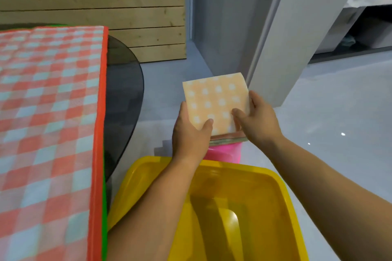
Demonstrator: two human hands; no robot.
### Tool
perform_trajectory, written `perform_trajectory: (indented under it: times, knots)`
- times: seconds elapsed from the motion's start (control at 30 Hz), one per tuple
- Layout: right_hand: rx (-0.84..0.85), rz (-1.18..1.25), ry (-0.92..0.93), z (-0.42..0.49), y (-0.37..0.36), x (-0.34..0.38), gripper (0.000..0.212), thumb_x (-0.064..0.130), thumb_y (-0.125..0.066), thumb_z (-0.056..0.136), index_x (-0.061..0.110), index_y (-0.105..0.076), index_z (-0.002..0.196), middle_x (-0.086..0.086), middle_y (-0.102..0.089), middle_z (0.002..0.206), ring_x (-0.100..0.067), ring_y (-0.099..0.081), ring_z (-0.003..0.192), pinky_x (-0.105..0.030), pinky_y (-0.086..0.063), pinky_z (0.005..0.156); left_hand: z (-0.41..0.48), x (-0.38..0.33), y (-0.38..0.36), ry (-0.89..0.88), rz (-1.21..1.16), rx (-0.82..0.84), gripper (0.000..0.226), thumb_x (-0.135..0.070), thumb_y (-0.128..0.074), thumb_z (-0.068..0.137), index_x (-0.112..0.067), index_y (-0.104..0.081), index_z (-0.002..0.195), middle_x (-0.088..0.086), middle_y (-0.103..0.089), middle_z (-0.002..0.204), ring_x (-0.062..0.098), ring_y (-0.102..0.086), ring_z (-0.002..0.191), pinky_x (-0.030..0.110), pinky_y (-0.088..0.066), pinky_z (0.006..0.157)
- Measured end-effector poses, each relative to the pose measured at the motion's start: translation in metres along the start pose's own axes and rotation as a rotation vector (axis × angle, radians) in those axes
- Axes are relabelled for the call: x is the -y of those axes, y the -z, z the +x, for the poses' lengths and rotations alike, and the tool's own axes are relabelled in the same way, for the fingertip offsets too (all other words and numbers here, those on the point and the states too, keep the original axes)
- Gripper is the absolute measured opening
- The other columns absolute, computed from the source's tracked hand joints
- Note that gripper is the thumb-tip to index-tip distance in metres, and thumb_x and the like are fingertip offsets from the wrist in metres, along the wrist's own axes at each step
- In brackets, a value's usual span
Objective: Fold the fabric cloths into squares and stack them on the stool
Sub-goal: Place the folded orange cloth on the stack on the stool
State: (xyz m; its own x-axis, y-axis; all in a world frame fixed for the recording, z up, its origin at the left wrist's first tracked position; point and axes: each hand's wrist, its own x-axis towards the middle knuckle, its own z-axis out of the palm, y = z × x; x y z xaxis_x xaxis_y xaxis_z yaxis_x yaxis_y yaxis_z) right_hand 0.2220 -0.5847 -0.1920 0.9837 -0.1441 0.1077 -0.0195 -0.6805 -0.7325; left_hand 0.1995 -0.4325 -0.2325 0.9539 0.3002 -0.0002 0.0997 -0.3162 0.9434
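Cloth [215, 99], orange with white dots, folded square, held on top of the stack [229, 139] on the pink stool [224, 153]. Nearest, yellow tub [148, 167], forearms reaching over it. Left grip [191, 131] pinching the cloth's near-left corner, thumb on top; right grip [256, 121] clasping the right edge likewise. Best to square edges with the pile, press flat, then release both sides together. Left, table [125, 91] under a checked cover [48, 112]. Beyond, grey floor [318, 112], plank wall [106, 6].

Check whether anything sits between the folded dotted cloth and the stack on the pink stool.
Nothing visible does. The left hand and right hand hold the dotted cloth right over the stack on the pink stool; the yellow tub lies nearer.
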Motion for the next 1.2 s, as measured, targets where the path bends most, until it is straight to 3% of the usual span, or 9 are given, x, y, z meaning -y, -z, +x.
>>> perform_trajectory:
  times: [0.07, 0.4, 0.53, 0.63, 0.73, 0.97, 1.07, 1.2]
  knots:
    - [0.005, -0.060, -0.002, 0.006, -0.010, -0.004, 0.043, 0.034, -0.061, 0.092, 0.023, -0.048, 0.132, 0.004, -0.062, 0.128, -0.023, -0.061, 0.111, -0.046, -0.055, 0.092, 0.009, 0.003, -0.002, 0.018, 0.007, 0.016, 0.050, -0.032, -0.071, 0.090, -0.034, -0.046, 0.133, -0.011, -0.063, 0.126, 0.015, -0.062, 0.113, 0.042, -0.057, 0.094]
    - [0.042, -0.117, -0.057, 0.010, -0.026, -0.026, 0.044, 0.036, -0.060, 0.093, 0.023, -0.046, 0.132, 0.002, -0.060, 0.131, -0.027, -0.061, 0.112, -0.047, -0.055, 0.089, 0.017, 0.016, -0.012, 0.077, 0.075, 0.119, 0.070, -0.032, -0.072, 0.090, -0.034, -0.031, 0.148, -0.009, -0.054, 0.141, 0.019, -0.054, 0.126, 0.040, -0.052, 0.100]
    - [0.050, -0.075, -0.075, 0.007, -0.026, -0.027, 0.045, 0.035, -0.060, 0.094, 0.020, -0.045, 0.134, 0.000, -0.058, 0.134, -0.027, -0.058, 0.117, -0.038, -0.050, 0.088, 0.012, 0.015, -0.010, 0.093, 0.117, 0.114, 0.077, -0.036, -0.069, 0.092, -0.032, -0.022, 0.153, -0.006, -0.049, 0.147, 0.021, -0.052, 0.130, 0.039, -0.048, 0.101]
    - [0.012, -0.042, -0.121, -0.003, -0.018, -0.026, 0.055, 0.036, -0.059, 0.096, 0.017, -0.039, 0.144, -0.003, -0.050, 0.146, -0.027, -0.052, 0.128, -0.041, -0.047, 0.097, 0.001, 0.009, -0.006, 0.100, 0.101, 0.072, 0.080, -0.038, -0.066, 0.094, -0.030, -0.016, 0.156, -0.004, -0.042, 0.152, 0.022, -0.047, 0.135, 0.041, -0.049, 0.105]
    - [-0.026, -0.045, -0.109, -0.020, -0.003, -0.019, 0.060, 0.041, -0.058, 0.096, 0.019, -0.037, 0.147, -0.002, -0.046, 0.150, -0.026, -0.048, 0.133, -0.043, -0.045, 0.103, -0.021, -0.006, -0.001, 0.089, 0.048, 0.026, 0.070, -0.038, -0.063, 0.096, -0.032, -0.023, 0.153, -0.006, -0.044, 0.150, 0.020, -0.048, 0.134, 0.039, -0.050, 0.104]
    - [-0.064, 0.023, -0.055, -0.072, 0.061, 0.029, 0.046, 0.038, -0.059, 0.095, 0.016, -0.053, 0.135, -0.002, -0.060, 0.135, -0.019, -0.057, 0.119, -0.038, -0.049, 0.097, -0.089, -0.073, 0.026, 0.106, -0.232, 0.004, 0.050, -0.037, -0.055, 0.101, -0.033, -0.035, 0.147, -0.007, -0.048, 0.148, 0.020, -0.053, 0.130, 0.035, -0.057, 0.096]
    - [-0.043, 0.035, -0.011, -0.098, 0.091, 0.060, 0.039, 0.037, -0.058, 0.096, 0.015, -0.060, 0.128, 0.000, -0.065, 0.123, -0.015, -0.061, 0.107, -0.030, -0.049, 0.089, -0.115, -0.112, 0.054, 0.127, -0.312, 0.005, 0.049, -0.033, -0.052, 0.103, -0.029, -0.035, 0.149, -0.007, -0.044, 0.151, 0.017, -0.051, 0.129, 0.020, -0.052, 0.087]
    - [0.035, 0.035, 0.093, -0.133, 0.113, 0.115, 0.026, 0.031, -0.057, 0.098, 0.019, -0.065, 0.119, 0.007, -0.067, 0.109, -0.007, -0.061, 0.095, -0.022, -0.046, 0.081, -0.130, -0.155, 0.111, 0.074, -0.334, 0.040, 0.041, -0.031, -0.050, 0.103, -0.029, -0.040, 0.142, -0.008, -0.048, 0.146, 0.003, -0.055, 0.100, 0.010, -0.039, 0.064]
